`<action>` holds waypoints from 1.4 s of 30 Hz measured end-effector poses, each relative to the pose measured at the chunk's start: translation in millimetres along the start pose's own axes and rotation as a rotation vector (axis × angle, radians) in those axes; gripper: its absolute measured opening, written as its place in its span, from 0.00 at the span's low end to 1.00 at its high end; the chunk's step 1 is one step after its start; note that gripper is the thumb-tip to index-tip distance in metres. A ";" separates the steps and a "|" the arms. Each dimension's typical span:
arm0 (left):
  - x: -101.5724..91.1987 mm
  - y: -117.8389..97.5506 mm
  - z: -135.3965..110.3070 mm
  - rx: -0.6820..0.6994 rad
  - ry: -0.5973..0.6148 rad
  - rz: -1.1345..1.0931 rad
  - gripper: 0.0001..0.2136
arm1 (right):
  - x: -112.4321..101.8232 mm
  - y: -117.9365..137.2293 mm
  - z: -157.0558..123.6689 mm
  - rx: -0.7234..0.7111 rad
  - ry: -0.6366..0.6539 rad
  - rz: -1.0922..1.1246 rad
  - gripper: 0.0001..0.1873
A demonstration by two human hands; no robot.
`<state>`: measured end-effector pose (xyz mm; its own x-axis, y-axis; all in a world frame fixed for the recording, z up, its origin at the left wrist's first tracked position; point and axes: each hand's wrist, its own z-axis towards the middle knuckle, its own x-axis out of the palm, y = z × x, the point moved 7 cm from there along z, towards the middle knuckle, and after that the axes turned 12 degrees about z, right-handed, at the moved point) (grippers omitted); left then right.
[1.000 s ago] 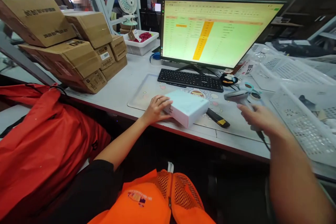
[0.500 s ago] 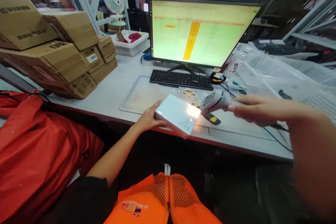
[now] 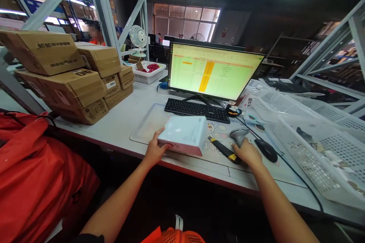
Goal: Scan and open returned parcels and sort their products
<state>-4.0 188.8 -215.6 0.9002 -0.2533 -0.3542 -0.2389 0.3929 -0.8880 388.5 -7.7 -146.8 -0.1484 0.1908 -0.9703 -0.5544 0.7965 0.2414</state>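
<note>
My left hand (image 3: 156, 147) grips the left end of a white box (image 3: 184, 131) with a pinkish side, thumb on the near face and fingers behind. The box is held tilted above the front of the desk mat (image 3: 148, 123). Over on the right, my right hand (image 3: 249, 155) is closed around a grey barcode scanner (image 3: 239, 133), low at the mat; part of its handle is hidden by the fingers. Between the box and that hand lies a yellow-and-black utility knife (image 3: 224, 149), its end close to my right fingertips.
Behind the box are a black keyboard (image 3: 196, 110) and a monitor (image 3: 213, 72) showing a spreadsheet. A black mouse (image 3: 266, 150) and white plastic baskets (image 3: 313, 163) occupy the right. Brown cartons (image 3: 68, 87) are stacked at left, near a white basket (image 3: 149, 76) and a fan (image 3: 138, 37).
My right hand has brought the scanner down from above the desk to the mat, away from the box. The box has turned in my left hand, and the view has tipped upward.
</note>
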 end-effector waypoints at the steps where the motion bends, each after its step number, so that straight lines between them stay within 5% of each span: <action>1: -4.4 2.5 2.3 0.006 -0.067 -0.056 0.36 | -4.7 3.9 0.8 0.008 -0.021 -0.013 0.33; 5: -14.5 9.3 8.9 -0.020 -0.199 -0.159 0.42 | -22.3 53.9 17.0 -0.148 -0.103 0.061 0.32; 8: -16.0 9.7 9.9 -0.071 -0.190 -0.122 0.46 | -2.6 102.2 37.9 -0.298 0.037 0.112 0.30; 12: -15.0 9.2 8.6 -0.112 -0.154 -0.099 0.47 | 25.1 138.5 61.7 -0.304 0.080 0.117 0.34; 18: -14.2 10.6 9.6 -0.101 -0.168 -0.084 0.46 | 42.0 152.4 80.7 -0.278 0.130 0.127 0.28; 27: -16.1 5.8 7.5 -0.082 -0.198 -0.048 0.41 | 32.4 150.1 95.4 -0.236 0.153 0.322 0.27; 32: -15.5 5.3 6.6 -0.067 -0.215 -0.058 0.37 | 14.5 173.2 72.7 -0.308 0.228 0.560 0.27; 37: -12.2 0.6 0.0 0.036 -0.242 0.050 0.34 | 8.4 206.8 6.8 -0.455 0.665 0.874 0.38; 42: -9.1 3.9 -10.0 0.197 -0.255 0.183 0.34 | -10.7 189.3 -53.5 -0.484 0.748 1.092 0.32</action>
<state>-16.7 183.8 -218.8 0.9168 0.0561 -0.3954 -0.3522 0.5801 -0.7345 241.3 110.3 -90.0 -0.9896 0.1079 -0.0951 -0.0790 0.1448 0.9863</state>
